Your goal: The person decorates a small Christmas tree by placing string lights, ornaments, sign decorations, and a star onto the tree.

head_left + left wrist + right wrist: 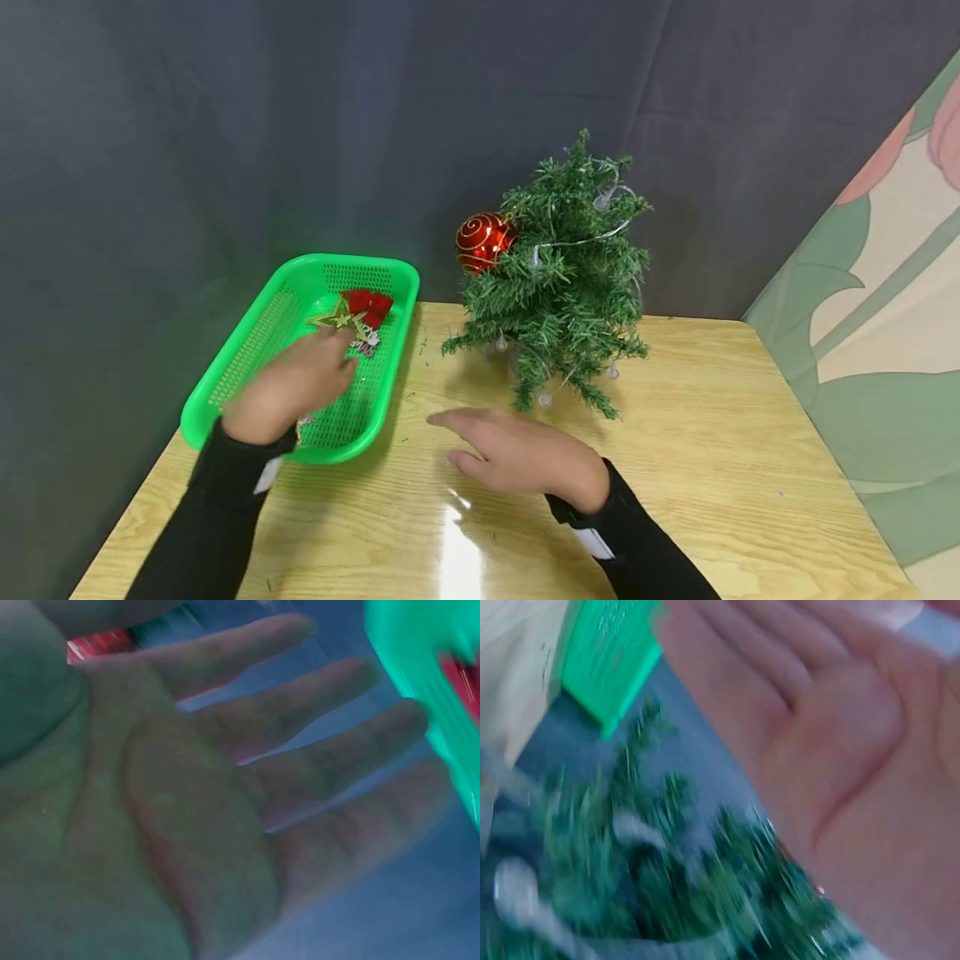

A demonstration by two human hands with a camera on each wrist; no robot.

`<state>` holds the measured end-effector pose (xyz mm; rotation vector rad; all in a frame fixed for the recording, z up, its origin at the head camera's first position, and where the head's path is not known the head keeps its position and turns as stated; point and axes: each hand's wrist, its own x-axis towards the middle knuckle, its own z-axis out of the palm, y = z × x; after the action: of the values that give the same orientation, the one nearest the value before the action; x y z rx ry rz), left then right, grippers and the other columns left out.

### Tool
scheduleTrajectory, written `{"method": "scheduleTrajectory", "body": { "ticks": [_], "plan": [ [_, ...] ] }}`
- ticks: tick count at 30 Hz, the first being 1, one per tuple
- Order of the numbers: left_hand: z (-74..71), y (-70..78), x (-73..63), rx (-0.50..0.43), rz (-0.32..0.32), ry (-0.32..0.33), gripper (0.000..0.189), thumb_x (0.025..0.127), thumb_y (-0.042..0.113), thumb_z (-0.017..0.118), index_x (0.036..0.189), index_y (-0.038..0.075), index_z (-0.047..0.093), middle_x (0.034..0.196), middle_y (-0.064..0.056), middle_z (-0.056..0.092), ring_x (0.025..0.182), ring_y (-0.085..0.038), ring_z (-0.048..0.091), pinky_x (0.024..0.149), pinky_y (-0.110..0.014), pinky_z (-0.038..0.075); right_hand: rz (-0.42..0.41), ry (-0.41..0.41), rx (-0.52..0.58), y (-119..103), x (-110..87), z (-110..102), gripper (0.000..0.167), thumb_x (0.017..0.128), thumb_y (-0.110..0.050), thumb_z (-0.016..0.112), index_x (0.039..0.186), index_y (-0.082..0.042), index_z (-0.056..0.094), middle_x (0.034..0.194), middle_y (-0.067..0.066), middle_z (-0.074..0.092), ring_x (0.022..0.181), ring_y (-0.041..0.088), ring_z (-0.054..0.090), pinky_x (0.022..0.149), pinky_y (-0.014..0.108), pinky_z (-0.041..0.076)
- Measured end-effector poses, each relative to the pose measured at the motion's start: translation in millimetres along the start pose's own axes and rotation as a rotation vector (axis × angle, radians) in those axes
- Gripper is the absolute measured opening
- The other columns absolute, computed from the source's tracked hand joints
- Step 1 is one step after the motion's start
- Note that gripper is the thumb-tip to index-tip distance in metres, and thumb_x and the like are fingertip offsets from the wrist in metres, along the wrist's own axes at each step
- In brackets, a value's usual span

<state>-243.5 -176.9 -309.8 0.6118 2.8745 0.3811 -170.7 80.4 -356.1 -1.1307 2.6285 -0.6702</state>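
Over the green plastic basket (pixel 408 333), my left hand (pixel 296 383) hovers, blurred by motion. Its fingers (pixel 322 780) are spread and fairly straight in the left wrist view, and the palm is bare. Beneath and beyond it in the basket lie a gold star ornament (pixel 341 315), a red bow (pixel 375 307) and small silvery pieces (pixel 366 343). My right hand (pixel 517 450) hangs over the table between basket and tree, fingers extended, palm bare in the right wrist view. Behind it stands a small artificial Christmas tree (pixel 562 292) with a red bauble (pixel 483 242) on its left side.
A string of clear lights (pixel 585 242) winds round the tree. The wooden table (pixel 705 442) meets a dark curtain (pixel 225 125) at the back. Floral fabric (pixel 885 317) hangs at the right. A bright reflection shows on the tabletop near the front.
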Motion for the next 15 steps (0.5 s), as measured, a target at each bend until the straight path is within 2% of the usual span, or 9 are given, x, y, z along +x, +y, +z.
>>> {"method": "scheduleTrajectory", "body": {
  "ticks": [3,6,7,10,11,14,15],
  "plan": [
    [-20.9,-31.5,4.6,-0.021,-0.102,-0.093,0.039,0.091,0.015,0.038,0.126,-0.002,0.032,0.117,-0.025,0.041,0.073,-0.029,0.049,0.056,-0.037,0.036,-0.065,0.179,-0.057,2.3,32.9,1.2,0.046,0.092,-0.031,0.037,0.135,-0.021,0.026,0.135,-0.004,0.031,0.122,0.008,0.026,0.096,0.027,0.026],
    [-25.9,-53.5,11.2,-0.012,-0.153,-0.216,0.051,0.09,0.016,0.043,0.131,-0.007,0.023,0.127,-0.031,0.029,0.086,-0.038,0.049,0.056,-0.037,0.035,-0.08,0.301,-0.113,6.6,63.6,8.0,0.047,0.091,-0.027,0.039,0.135,-0.02,0.025,0.136,-0.002,0.029,0.123,0.011,0.025,0.098,0.028,0.023],
    [-23.0,-59.3,13.8,-0.002,-0.16,-0.261,0.054,0.089,0.017,0.046,0.131,-0.008,0.022,0.127,-0.032,0.027,0.089,-0.04,0.048,0.057,-0.037,0.035,-0.071,0.316,-0.129,7.9,72.1,10.8,0.047,0.091,-0.027,0.039,0.135,-0.02,0.025,0.137,-0.002,0.027,0.124,0.011,0.024,0.098,0.028,0.022],
    [-8.6,-73.1,17.2,0.048,-0.19,-0.399,0.052,0.085,0.014,0.052,0.127,-0.008,0.03,0.12,-0.03,0.036,0.099,-0.04,0.043,0.06,-0.037,0.034,-0.042,0.307,-0.151,10.6,94.3,19.2,0.046,0.091,-0.028,0.038,0.135,-0.021,0.026,0.137,-0.003,0.025,0.125,0.013,0.021,0.099,0.03,0.019],
    [-3.4,-76.7,16.8,0.058,-0.208,-0.443,0.053,0.084,0.012,0.052,0.127,-0.008,0.029,0.121,-0.031,0.035,0.097,-0.038,0.043,0.059,-0.037,0.033,-0.035,0.295,-0.156,10.9,100.9,22.1,0.046,0.091,-0.029,0.038,0.135,-0.021,0.026,0.137,-0.004,0.025,0.125,0.012,0.02,0.1,0.03,0.017],
    [11.6,-85.7,11.9,0.07,-0.255,-0.516,0.053,0.078,0.003,0.052,0.126,-0.004,0.033,0.118,-0.027,0.037,0.082,-0.03,0.043,0.053,-0.037,0.031,-0.025,0.272,-0.171,9.5,118.7,29.8,0.044,0.091,-0.028,0.038,0.133,-0.019,0.03,0.136,-0.003,0.028,0.125,0.011,0.02,0.101,0.031,0.012],
    [15.7,-87.9,8.9,0.076,-0.264,-0.521,0.057,0.077,0.001,0.051,0.13,-0.003,0.03,0.124,-0.027,0.034,0.087,-0.031,0.043,0.054,-0.037,0.031,-0.026,0.267,-0.177,8.7,124.0,32.4,0.043,0.091,-0.028,0.038,0.133,-0.018,0.032,0.135,-0.002,0.029,0.125,0.01,0.02,0.102,0.031,0.01]
  ]
}}
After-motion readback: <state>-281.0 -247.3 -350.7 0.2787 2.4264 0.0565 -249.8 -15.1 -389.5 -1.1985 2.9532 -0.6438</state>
